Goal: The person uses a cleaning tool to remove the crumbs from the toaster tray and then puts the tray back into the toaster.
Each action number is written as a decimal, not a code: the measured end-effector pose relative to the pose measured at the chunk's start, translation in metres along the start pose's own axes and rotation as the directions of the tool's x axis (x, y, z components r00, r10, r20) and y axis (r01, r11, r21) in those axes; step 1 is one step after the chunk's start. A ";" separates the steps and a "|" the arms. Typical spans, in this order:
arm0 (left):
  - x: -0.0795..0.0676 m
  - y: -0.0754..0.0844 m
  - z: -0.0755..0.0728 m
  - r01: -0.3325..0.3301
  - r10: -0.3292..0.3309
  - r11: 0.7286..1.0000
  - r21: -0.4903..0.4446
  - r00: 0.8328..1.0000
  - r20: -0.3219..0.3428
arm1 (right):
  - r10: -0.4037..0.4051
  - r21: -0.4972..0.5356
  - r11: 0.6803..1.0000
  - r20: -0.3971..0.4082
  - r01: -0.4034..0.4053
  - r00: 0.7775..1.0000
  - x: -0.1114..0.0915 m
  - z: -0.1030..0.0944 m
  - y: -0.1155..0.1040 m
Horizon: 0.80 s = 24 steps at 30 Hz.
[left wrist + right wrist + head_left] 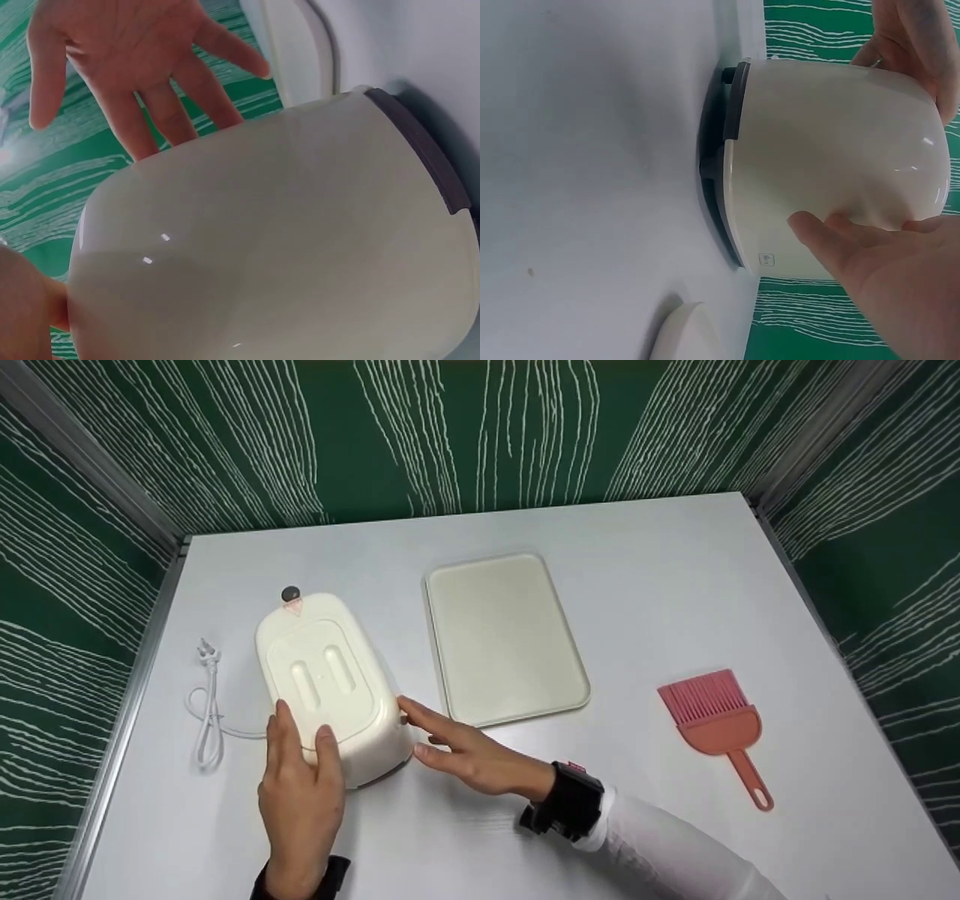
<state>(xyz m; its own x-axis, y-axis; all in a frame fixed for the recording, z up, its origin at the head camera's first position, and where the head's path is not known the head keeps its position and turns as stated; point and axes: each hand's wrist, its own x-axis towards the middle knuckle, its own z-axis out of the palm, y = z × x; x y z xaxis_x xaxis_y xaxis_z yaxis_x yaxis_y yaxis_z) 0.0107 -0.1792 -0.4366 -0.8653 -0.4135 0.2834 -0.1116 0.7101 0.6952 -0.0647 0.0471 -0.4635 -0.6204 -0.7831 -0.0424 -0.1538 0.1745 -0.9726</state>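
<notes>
Head view: a white cord (211,712) with its plug (208,651) is lying to the left of the cream appliance (322,679). The left hand (300,802) is resting over the appliance's near left part, fingers extended, thumb on top, not clamping. The appliance itself is standing on the white table (637,585), a dark knob (291,594) projecting at its far end. The right hand (476,757) is touching the appliance's right side with straight fingers, apart from the left. A pale tray (510,637) is lying just right of the appliance; a coral brush (720,731), well to its right.
</notes>
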 end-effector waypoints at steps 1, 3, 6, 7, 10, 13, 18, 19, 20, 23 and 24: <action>0.000 0.000 0.000 -0.006 0.006 1.000 0.001 1.000 -0.006 | 0.000 0.006 1.000 -0.002 0.000 1.000 0.000 0.001 0.002; 0.000 -0.001 0.001 -0.018 0.018 1.000 0.002 1.000 -0.018 | 0.004 0.024 1.000 -0.007 -0.004 1.000 0.000 0.003 0.005; 0.000 -0.002 0.002 -0.033 0.034 0.999 0.005 0.999 -0.033 | 0.025 0.078 0.997 -0.022 -0.023 0.999 0.001 0.006 0.012; 0.000 -0.003 0.002 -0.035 0.036 0.999 0.007 0.999 -0.036 | 0.033 0.103 0.994 -0.034 -0.030 0.999 0.002 0.007 0.015; 0.000 -0.003 0.003 -0.042 0.042 0.999 0.008 0.998 -0.045 | 0.085 0.218 0.974 -0.080 -0.066 0.993 0.004 0.012 0.021; 0.000 -0.004 0.003 -0.047 0.047 0.999 0.005 0.998 -0.050 | 0.146 0.324 0.941 -0.130 -0.097 0.981 0.004 0.016 0.024; 0.000 -0.003 0.004 -0.063 0.063 0.998 0.006 0.997 -0.054 | 0.202 0.388 0.917 -0.238 -0.098 0.950 0.009 0.027 0.030; 0.001 -0.003 0.004 -0.068 0.068 0.998 0.008 0.996 -0.058 | 0.216 0.398 0.912 -0.264 -0.098 0.940 0.010 0.029 0.032; 0.001 -0.003 0.004 -0.069 0.070 0.998 0.010 0.996 -0.060 | 0.229 0.406 0.909 -0.288 -0.098 0.930 0.011 0.031 0.033; 0.000 -0.003 0.005 -0.067 0.067 0.998 0.012 0.996 -0.063 | 0.289 0.469 0.877 -0.338 -0.106 0.896 0.014 0.039 0.036; 0.000 -0.004 0.005 -0.065 0.065 0.998 0.009 0.996 -0.062 | 0.315 0.503 0.858 -0.348 -0.108 0.883 0.014 0.041 0.036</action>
<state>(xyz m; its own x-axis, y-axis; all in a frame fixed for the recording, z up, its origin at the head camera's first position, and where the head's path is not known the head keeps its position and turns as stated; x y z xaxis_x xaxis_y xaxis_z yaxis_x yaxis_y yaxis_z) 0.0092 -0.1789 -0.4422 -0.8389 -0.4006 0.3684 -0.0594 0.7403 0.6697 -0.0477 0.0177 -0.5087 -0.8638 -0.4288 -0.2644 0.3218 -0.0659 -0.9445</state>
